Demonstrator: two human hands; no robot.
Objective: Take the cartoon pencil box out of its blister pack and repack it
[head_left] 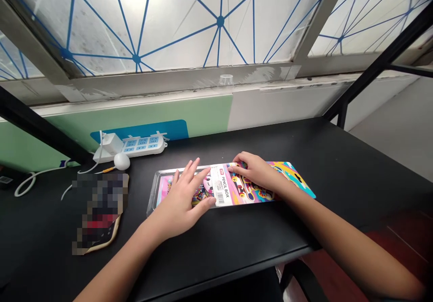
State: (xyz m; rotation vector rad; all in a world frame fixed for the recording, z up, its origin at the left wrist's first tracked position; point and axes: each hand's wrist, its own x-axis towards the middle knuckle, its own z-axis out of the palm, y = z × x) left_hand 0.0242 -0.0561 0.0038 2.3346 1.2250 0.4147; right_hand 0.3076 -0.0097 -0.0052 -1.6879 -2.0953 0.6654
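A pencil box package lies flat on the black desk, with a white label reading "PENCIL BOX" across its middle. Its left part is a clear plastic tray around a pink, cartoon-printed pencil box. On the right extends a colourful printed card with a dark hanging slot. My left hand is over the tray, fingers spread, its thumb by the label's lower edge. My right hand rests on the card just right of the label, fingers bent, with thumb and forefinger apart.
Left of the package lies a phone-like object, partly blurred out. Behind it are a white power strip, a round white device and cables. A clear cup stands on the window sill. Black frame bars rise at both sides.
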